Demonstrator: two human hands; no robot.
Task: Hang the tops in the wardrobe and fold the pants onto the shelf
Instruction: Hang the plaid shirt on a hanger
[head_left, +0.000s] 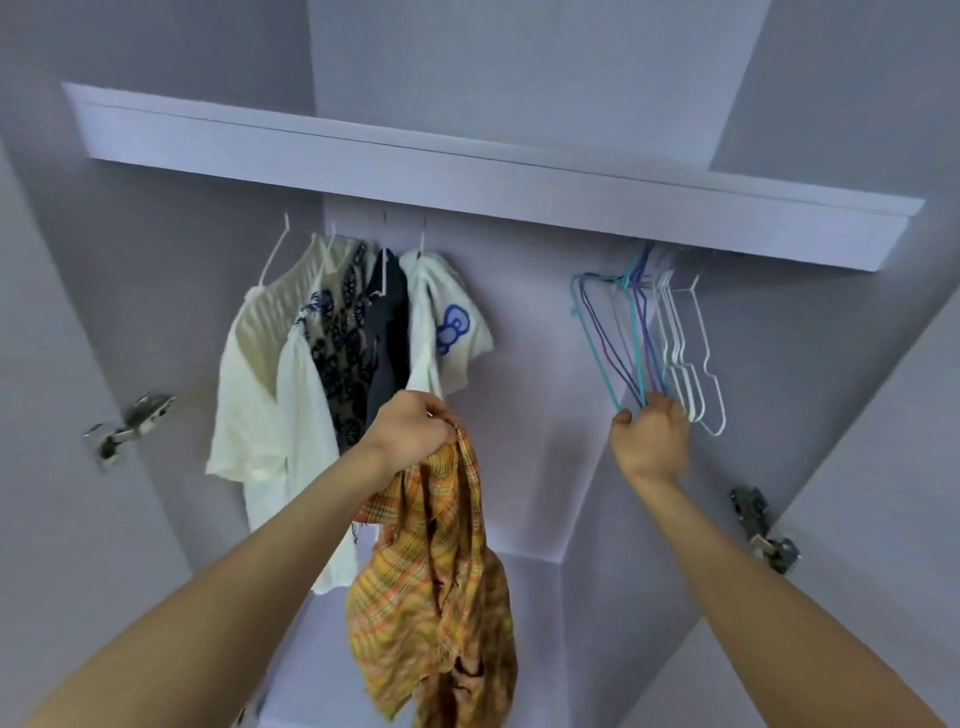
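A yellow plaid top is gripped bunched in the left hand, at 6 o'clock. The right hand, at 4 o'clock, is closed round the lower ends of the empty hangers. Risk: several tangled hangers lifted together, since they are tightly packed. Count: four hung tops at 9 o'clock; roughly seven empty hangers, exact number unclear.

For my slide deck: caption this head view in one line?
Left hand grips a yellow plaid top while right hand reaches empty hangers beside four hung tops.
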